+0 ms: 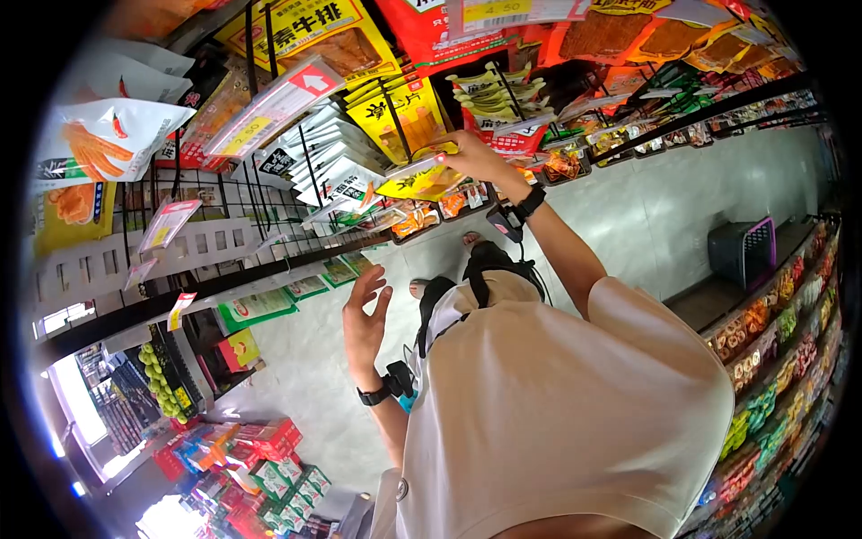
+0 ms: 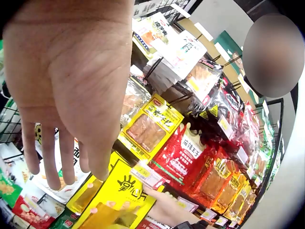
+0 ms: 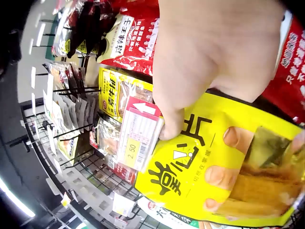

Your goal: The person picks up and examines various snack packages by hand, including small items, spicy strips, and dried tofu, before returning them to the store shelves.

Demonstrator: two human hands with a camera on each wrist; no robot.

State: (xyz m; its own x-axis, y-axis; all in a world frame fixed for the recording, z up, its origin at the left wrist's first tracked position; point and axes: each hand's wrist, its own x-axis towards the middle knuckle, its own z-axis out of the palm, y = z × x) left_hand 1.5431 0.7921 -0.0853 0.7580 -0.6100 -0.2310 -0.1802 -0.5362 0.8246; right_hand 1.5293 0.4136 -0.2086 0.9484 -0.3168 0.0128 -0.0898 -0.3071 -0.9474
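My right hand pinches a yellow snack packet by its upper edge at the front of a rack. In the right wrist view the thumb lies at that edge beside a price tag, and the other fingers are hidden. The packet's front bears dark lettering and a printed picture of fingers holding a brown snack. More yellow packets of the same look hang behind it. My left hand is raised in front of the rack with nothing in it, its fingers fairly straight in the left wrist view.
Hooks with price tags stick out from the rack, carrying white packets, red packets and orange packets. Trays of packed food line the lower shelf. A dark basket stands across the aisle; stacked boxes stand lower left.
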